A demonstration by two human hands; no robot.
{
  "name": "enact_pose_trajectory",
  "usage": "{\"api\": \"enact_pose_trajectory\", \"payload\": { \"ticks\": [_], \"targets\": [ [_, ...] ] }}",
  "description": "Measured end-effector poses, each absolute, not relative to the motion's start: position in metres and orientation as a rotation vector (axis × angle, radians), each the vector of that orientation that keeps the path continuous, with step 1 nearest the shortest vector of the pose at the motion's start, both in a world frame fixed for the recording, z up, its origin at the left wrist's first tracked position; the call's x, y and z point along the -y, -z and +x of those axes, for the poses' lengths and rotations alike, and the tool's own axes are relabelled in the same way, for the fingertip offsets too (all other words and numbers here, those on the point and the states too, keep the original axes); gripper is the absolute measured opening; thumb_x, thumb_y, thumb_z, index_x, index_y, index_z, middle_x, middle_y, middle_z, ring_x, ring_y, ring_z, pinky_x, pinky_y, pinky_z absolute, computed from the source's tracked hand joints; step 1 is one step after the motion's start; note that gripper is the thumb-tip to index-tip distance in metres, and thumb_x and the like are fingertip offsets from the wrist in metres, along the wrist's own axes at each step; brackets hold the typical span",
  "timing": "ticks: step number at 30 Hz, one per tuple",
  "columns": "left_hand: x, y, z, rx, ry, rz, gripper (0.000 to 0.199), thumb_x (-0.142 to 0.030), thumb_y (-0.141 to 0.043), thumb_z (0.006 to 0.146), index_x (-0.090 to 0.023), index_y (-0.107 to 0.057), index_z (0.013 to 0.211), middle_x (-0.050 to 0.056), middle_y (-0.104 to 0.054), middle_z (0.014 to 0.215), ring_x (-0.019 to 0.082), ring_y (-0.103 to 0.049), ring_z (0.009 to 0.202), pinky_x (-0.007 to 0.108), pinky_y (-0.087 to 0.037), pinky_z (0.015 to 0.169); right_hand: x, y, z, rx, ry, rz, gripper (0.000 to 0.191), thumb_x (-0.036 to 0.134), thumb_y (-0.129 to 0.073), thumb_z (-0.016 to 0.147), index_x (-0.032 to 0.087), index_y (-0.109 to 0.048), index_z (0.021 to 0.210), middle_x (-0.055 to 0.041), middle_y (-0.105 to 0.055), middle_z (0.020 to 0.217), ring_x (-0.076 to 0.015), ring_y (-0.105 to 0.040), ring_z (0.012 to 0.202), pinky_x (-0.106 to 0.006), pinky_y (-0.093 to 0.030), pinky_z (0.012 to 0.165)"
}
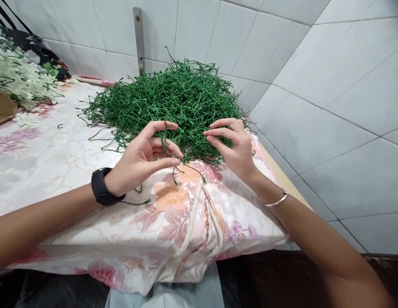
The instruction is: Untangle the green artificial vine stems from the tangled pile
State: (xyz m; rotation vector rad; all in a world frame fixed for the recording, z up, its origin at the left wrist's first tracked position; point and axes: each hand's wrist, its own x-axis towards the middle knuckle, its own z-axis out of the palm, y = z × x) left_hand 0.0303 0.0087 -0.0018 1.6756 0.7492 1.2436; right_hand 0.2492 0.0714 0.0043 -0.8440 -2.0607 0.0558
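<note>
Several thin green plastic flower stems [164,143] are held in my left hand [150,149], some running across the fingers. Its thumb and a lower finger close together, and stem ends hang below them. My right hand [232,145] is raised at the right front of a big tangled heap of green stems [173,96]. The tips of its thumb and index finger are pinched together. Whatever lies between them cannot be made out against the green heap. A loose stem [137,202] lies on the cloth by my left wrist.
A floral tablecloth [73,171] covers the table, bunched at the front edge. White artificial flowers [28,77] and a cardboard box [3,102] are at the left. Tiled walls [199,30] stand behind and to the right, with a metal bracket [139,40] on the back one.
</note>
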Motion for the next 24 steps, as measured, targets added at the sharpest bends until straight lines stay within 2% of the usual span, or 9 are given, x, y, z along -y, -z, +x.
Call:
{"api": "enact_pose_trajectory", "payload": {
  "ticks": [4, 7, 9, 13, 16, 19, 21, 24],
  "targets": [
    [-0.008, 0.002, 0.031, -0.738, -1.275, 1.653, 0.054, -0.008, -0.062, 0.069, -0.018, -0.033, 0.115, 0.002, -0.060, 0.083, 0.012, -0.060, 0.079, 0.024, -0.052, 0.070, -0.071, -0.004, 0.249, 2.167, 0.073, -0.904, 0.031, 0.020, -0.050, 0.080, 0.024, -0.054, 0.110, -0.0056, -0.052, 0.114, -0.0199, -0.044, 0.107, -0.040, -0.034, 0.092],
    [-0.007, 0.002, 0.031, -0.735, -1.303, 1.666, 0.053, -0.008, -0.060, 0.071, -0.018, -0.033, 0.115, 0.002, -0.059, 0.084, 0.013, -0.060, 0.081, 0.025, -0.052, 0.073, -0.063, -0.007, 0.244, 2.199, 0.091, -0.930, 0.036, 0.021, -0.048, 0.081, 0.022, -0.047, 0.117, -0.0077, -0.048, 0.121, -0.0221, -0.041, 0.112, -0.043, -0.031, 0.093],
    [-0.006, 0.002, 0.032, -0.756, -1.331, 1.695, 0.053, -0.010, -0.061, 0.070, -0.018, -0.033, 0.115, 0.001, -0.058, 0.081, 0.012, -0.060, 0.078, 0.026, -0.053, 0.071, -0.053, -0.009, 0.239, 2.199, 0.041, -0.882, 0.031, 0.022, -0.046, 0.082, 0.021, -0.050, 0.113, -0.0076, -0.050, 0.119, -0.0211, -0.042, 0.111, -0.042, -0.030, 0.093],
    [-0.002, 0.004, 0.033, -0.795, -1.349, 1.823, 0.056, -0.012, -0.065, 0.067, -0.019, -0.035, 0.114, -0.001, -0.055, 0.077, 0.012, -0.059, 0.076, 0.026, -0.053, 0.070, -0.034, -0.012, 0.228, 2.346, -0.231, -0.682, 0.016, 0.026, -0.048, 0.083, 0.019, -0.058, 0.093, -0.0045, -0.061, 0.098, -0.0166, -0.051, 0.098, -0.036, -0.034, 0.088],
    [0.001, 0.006, 0.034, -0.795, -1.307, 1.910, 0.052, -0.013, -0.063, 0.069, -0.019, -0.037, 0.114, -0.001, -0.054, 0.079, 0.011, -0.058, 0.075, 0.025, -0.052, 0.071, -0.029, -0.008, 0.223, 2.421, -0.383, -0.572, 0.014, 0.029, -0.055, 0.078, 0.017, -0.059, 0.085, -0.0029, -0.063, 0.088, -0.0144, -0.054, 0.087, -0.033, -0.037, 0.081],
    [0.001, 0.008, 0.034, -0.793, -1.284, 1.930, 0.050, -0.013, -0.062, 0.071, -0.019, -0.037, 0.114, 0.000, -0.053, 0.085, 0.010, -0.057, 0.075, 0.025, -0.051, 0.071, -0.033, -0.002, 0.222, 2.378, -0.458, -0.508, 0.010, 0.025, -0.056, 0.077, 0.017, -0.061, 0.078, -0.0012, -0.064, 0.076, -0.0111, -0.055, 0.072, -0.030, -0.038, 0.072],
    [0.000, 0.008, 0.034, -0.789, -1.282, 1.914, 0.049, -0.013, -0.061, 0.071, -0.020, -0.037, 0.114, 0.002, -0.052, 0.092, 0.010, -0.057, 0.076, 0.024, -0.051, 0.070, -0.037, 0.000, 0.224, 2.326, -0.459, -0.518, 0.009, 0.023, -0.056, 0.078, 0.017, -0.064, 0.079, -0.0012, -0.065, 0.074, -0.0105, -0.055, 0.070, -0.030, -0.038, 0.071],
    [-0.001, 0.006, 0.034, -0.814, -1.286, 1.903, 0.044, -0.015, -0.057, 0.075, -0.020, -0.036, 0.114, 0.003, -0.052, 0.094, 0.010, -0.056, 0.077, 0.025, -0.049, 0.070, -0.039, 0.000, 0.226, 2.263, -0.491, -0.592, 0.012, 0.021, -0.057, 0.077, 0.020, -0.066, 0.084, -0.0024, -0.065, 0.081, -0.0115, -0.056, 0.077, -0.030, -0.040, 0.073]
  ]
}}
